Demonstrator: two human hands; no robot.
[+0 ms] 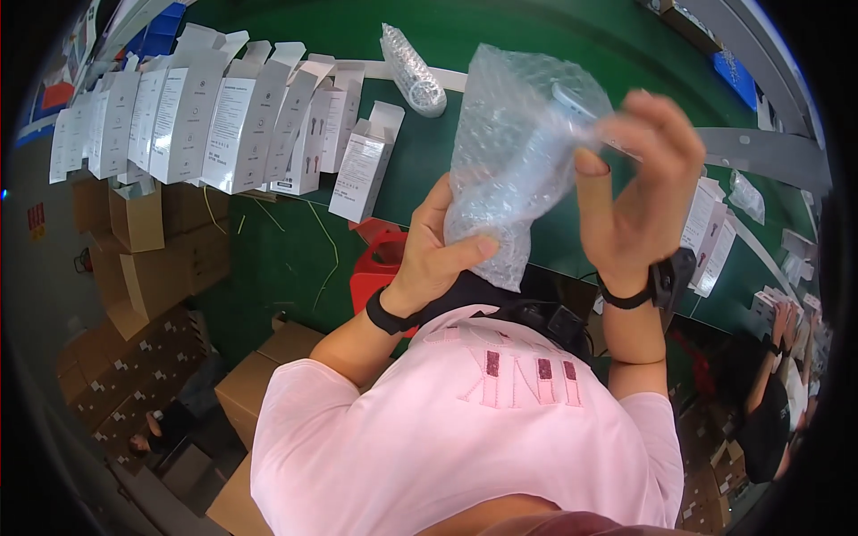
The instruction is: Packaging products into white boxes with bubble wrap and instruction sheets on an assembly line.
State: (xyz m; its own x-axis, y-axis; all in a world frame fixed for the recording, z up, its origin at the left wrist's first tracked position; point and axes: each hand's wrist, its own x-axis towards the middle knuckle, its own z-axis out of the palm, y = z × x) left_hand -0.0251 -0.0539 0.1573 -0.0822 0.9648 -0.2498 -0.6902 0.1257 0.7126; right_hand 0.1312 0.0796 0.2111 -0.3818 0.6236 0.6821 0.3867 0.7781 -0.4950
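My left hand (438, 250) is closed around the lower end of a clear bubble-wrap bag (487, 116), its thumb pressed on the front. Inside the bag lies a long pale-blue object (521, 170); the plastic blurs its kind. My right hand (648, 188) is raised at the bag's right edge, close to the object's upper end. Its thumb points up and its fingers are smeared by motion, so I cannot tell whether they pinch the plastic. Beyond the bag, another bubble-wrapped item (413, 73) lies on the green table (429, 147).
Open-topped white boxes (237, 125) stand in a row at the left, with a single white box (365, 165) nearer me. More white boxes (709, 232) and a wrapped item (747, 198) lie right. A red stool (380, 268) and cardboard cartons (268, 375) stand below. Another person's hands (783, 323) work far right.
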